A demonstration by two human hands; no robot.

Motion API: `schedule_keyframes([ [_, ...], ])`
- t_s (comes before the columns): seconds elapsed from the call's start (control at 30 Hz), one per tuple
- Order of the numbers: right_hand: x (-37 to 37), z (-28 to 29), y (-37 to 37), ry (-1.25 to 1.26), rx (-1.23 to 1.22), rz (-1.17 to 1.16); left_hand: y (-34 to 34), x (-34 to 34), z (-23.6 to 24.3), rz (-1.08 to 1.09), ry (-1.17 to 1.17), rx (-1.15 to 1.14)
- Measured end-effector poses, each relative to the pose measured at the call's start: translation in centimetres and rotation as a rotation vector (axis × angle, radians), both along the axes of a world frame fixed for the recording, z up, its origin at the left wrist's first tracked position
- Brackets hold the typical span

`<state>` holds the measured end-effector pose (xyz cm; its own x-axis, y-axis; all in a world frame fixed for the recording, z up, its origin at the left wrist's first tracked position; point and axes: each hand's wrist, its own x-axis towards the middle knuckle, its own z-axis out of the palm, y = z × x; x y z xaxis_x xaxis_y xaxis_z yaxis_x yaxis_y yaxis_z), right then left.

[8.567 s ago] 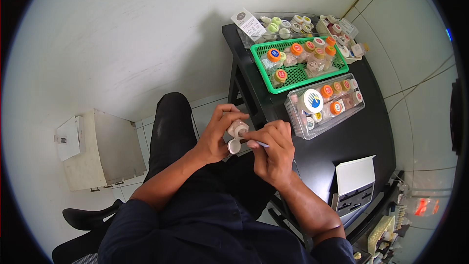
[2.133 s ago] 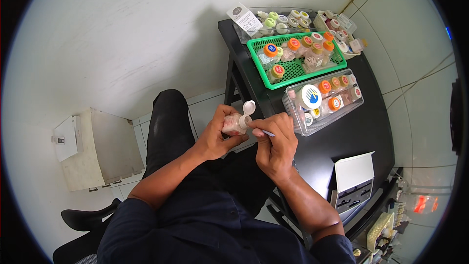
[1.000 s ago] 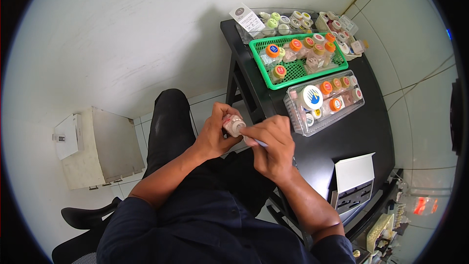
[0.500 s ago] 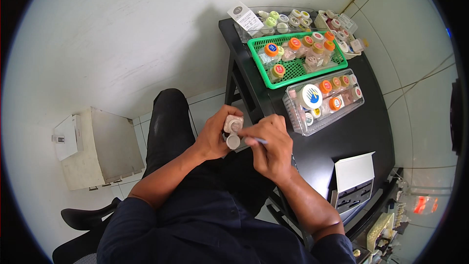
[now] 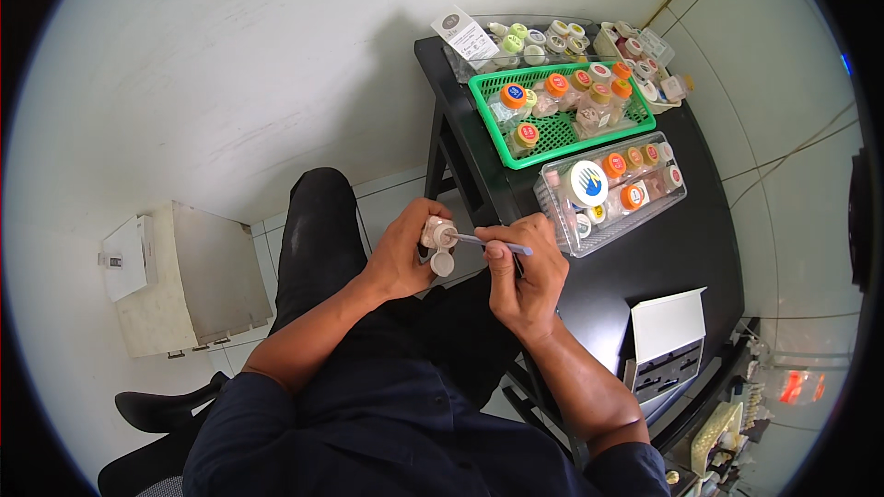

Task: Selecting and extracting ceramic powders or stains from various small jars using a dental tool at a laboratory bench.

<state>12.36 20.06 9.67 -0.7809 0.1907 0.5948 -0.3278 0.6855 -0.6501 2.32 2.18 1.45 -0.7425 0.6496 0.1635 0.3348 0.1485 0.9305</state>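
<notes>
A seated person in a dark shirt [image 5: 368, 433] and black trousers [image 5: 322, 239] works with two bare hands above the lap, seen from overhead through a wide round lens. The left hand [image 5: 402, 253] is curled around a small clear bottle [image 5: 432, 231] with pinkish contents, gripping it by the sides. The bottle is tilted so that its white mouth faces right, toward the other hand. Its flip lid [image 5: 442, 263] is open and hangs just below the mouth, toward the person. The right hand [image 5: 532, 276] is nearly closed, thumb and fingers pinching a slim lilac-handled tool [image 5: 519, 249]. The tool's thin shaft points left, its end at the bottle's mouth; how far inside it reaches cannot be told.

To the right is a black tabletop [image 5: 599, 285]. Nearest the right hand stands a clear plastic basket [image 5: 635, 222] of small bottles, among them one with a broad white lid [image 5: 587, 184] bearing a blue hand shape. Just beyond it, a green basket [image 5: 517, 163] holds more bottles with orange and gold caps. At the far end are pots with pale green and white lids [image 5: 514, 43] and a leaning white card [image 5: 465, 35]. Nearer the person, a white box [image 5: 668, 331] lies open, showing a dark slotted insert.
</notes>
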Motion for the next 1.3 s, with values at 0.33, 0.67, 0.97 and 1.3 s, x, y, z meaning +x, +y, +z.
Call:
schedule_keyframes([
  [0.33,-0.2,0.3,0.1,-0.044,-0.007,0.002,0.0,0.1,-0.2,0.009,-0.032,-0.015],
  [0.67,-0.1,0.2,0.0,-0.054,-0.06,0.022,0.2,-0.1,-1.1,-0.032,-0.018,0.12],
  [0.97,0.2,-0.1,0.0,-0.111,-0.148,0.003,-0.7,-1.0,-0.6,-0.171,-0.278,0.066],
  [1.3,0.3,-0.4,0.7,-0.199,-0.337,0.114,-1.5,-2.9,-1.3,-0.25,-0.35,0.193],
])
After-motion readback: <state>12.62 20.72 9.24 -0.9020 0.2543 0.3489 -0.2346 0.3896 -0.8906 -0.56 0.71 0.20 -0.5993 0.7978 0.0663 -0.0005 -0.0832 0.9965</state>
